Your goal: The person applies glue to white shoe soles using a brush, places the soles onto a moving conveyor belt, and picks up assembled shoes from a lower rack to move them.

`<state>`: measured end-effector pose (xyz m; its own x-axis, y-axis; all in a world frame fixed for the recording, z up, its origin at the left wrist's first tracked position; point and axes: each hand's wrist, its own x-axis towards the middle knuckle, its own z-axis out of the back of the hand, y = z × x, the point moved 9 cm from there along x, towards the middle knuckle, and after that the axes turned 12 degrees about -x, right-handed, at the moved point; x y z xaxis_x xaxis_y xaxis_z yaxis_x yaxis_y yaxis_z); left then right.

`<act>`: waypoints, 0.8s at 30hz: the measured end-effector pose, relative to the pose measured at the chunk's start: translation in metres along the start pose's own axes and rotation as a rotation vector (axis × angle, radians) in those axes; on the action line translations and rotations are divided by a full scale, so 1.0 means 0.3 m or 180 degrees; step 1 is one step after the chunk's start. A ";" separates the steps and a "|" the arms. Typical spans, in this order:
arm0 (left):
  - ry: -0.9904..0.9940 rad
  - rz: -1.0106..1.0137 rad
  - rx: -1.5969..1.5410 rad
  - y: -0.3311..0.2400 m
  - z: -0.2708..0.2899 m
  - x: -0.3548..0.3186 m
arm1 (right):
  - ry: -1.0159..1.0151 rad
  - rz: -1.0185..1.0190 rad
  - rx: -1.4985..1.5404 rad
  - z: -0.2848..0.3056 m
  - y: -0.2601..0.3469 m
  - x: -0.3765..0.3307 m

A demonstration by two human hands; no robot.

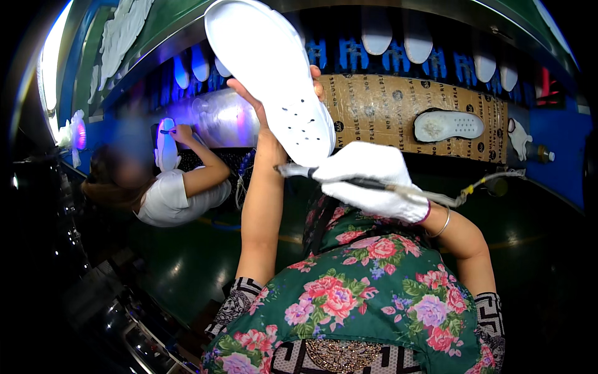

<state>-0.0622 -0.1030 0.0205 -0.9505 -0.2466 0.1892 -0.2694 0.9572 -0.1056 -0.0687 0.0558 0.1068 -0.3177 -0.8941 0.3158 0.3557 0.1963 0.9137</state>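
A large white shoe sole [268,62] is raised over the work surface, with a pattern of small dark holes at its lower end. My bare left hand [258,111] is closed around its middle from behind; the thumb shows at one edge and fingertips at the other. My right hand [364,177], in a white knitted glove, grips a slim pen-like tool [364,182] with a dark handle and a pale cord or tube trailing from it. The tool's tip [289,169] points left, just below the sole's lower end; whether it touches the sole I cannot tell.
A second sole [450,126] lies on brown cardboard [374,106]. Beside it are a white glove [518,138] and a bottle [541,153]. Blue holders [354,55] and soles line the far side. At left, a co-worker's hand [182,133] works on another sole [166,149].
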 end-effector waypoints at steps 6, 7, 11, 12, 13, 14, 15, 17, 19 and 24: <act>-0.0423 0.0347 0.0520 0.006 0.035 0.023 | -0.0252 0.0777 -0.1295 -0.027 0.032 -0.010; -0.0315 0.0626 0.0519 0.028 0.017 0.032 | -0.0235 0.1022 -0.1523 -0.043 0.053 -0.022; -0.0759 0.0889 0.0316 0.062 0.042 0.007 | 0.0281 0.0239 -0.0163 -0.039 0.007 -0.004; -0.0783 0.0995 0.0512 0.063 0.054 0.006 | 0.0339 0.0039 0.0014 -0.033 -0.005 0.003; -0.1025 0.1007 0.0830 0.055 0.083 -0.001 | 0.0209 0.0141 -0.0266 -0.016 0.009 0.017; -0.1257 0.1036 0.1148 0.046 0.106 -0.003 | 0.0096 0.0207 -0.0409 -0.011 0.011 0.022; -0.0950 0.1277 0.1216 0.057 0.089 0.011 | 0.0110 0.0516 -0.0818 -0.020 0.024 0.022; -0.1283 0.1265 0.1832 0.039 0.106 0.011 | -0.0004 0.1090 -0.1353 -0.057 0.053 0.009; -0.1328 0.1390 0.2056 0.045 0.085 0.027 | 0.0404 0.0785 -0.0904 -0.064 0.026 0.021; -0.1753 0.1473 0.2311 0.019 0.081 0.043 | 0.0452 0.0703 -0.1116 -0.035 0.000 0.050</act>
<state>-0.0797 -0.1045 -0.0014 -0.8752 -0.0865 -0.4760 0.2873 0.6986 -0.6553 -0.0642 0.0383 0.1087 -0.0852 -0.8973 0.4332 0.6862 0.2624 0.6785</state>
